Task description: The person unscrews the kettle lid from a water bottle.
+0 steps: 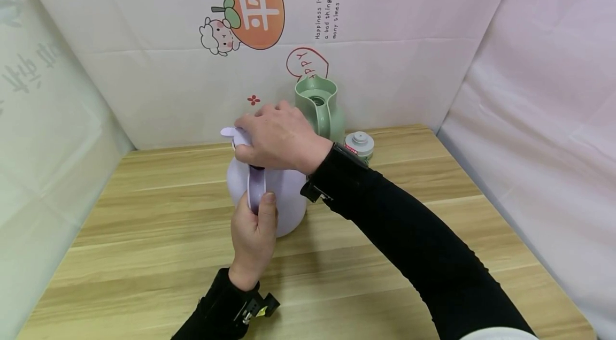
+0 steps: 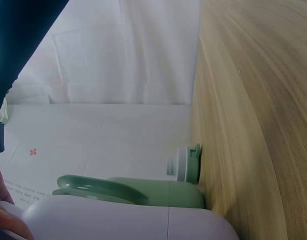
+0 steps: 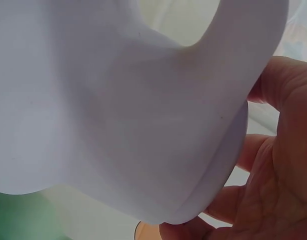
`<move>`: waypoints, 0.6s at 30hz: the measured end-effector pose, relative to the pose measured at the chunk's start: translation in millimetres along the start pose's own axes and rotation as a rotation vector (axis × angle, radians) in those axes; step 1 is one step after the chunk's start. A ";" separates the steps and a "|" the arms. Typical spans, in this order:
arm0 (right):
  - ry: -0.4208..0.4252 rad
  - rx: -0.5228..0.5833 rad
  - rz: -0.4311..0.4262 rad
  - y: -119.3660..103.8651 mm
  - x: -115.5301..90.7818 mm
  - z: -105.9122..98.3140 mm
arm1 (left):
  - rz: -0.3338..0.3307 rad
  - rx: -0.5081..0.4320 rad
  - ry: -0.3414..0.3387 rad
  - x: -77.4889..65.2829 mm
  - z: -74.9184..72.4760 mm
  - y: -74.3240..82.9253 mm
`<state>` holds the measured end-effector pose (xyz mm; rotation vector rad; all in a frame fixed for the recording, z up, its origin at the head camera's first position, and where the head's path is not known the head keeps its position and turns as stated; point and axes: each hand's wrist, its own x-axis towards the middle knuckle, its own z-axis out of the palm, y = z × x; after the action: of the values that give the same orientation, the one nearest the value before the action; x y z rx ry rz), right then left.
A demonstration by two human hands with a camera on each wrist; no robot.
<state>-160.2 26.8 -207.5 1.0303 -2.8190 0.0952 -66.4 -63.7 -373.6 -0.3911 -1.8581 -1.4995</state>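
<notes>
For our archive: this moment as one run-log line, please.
left hand: holds lilac jug by handle | right hand: grips top | green jug: open, behind | grey-green lid: on table

passable: tabletop left of lilac jug | blocked, rear right: green jug, grey-topped stopper

The wood-grained surface carries a lavender jug and, toward the far right, a green jug and grey-topped lid.

The cloth reads "Happiness itself is", "a bad thing, but some"; its orange fruit bears "平", its red bubble "PPY".
</notes>
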 end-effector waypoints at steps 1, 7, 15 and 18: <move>-0.004 0.005 -0.004 0.0 -0.2 -0.6 | 0.000 0.000 0.000 0.0 0.0 0.1; -0.022 0.049 -0.034 0.3 -0.8 -3.2 | -0.012 -0.006 -0.004 0.2 -0.1 1.0; -0.053 0.107 -0.082 3.3 1.1 -4.7 | -0.007 -0.011 -0.006 -0.2 -0.3 0.9; -0.050 0.146 -0.108 4.8 1.0 -4.9 | -0.005 -0.010 -0.004 0.0 -0.1 0.5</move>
<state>-163.5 30.4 -202.5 1.2302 -2.8295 0.2714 -66.1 -63.7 -373.2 -0.3951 -1.8568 -1.5136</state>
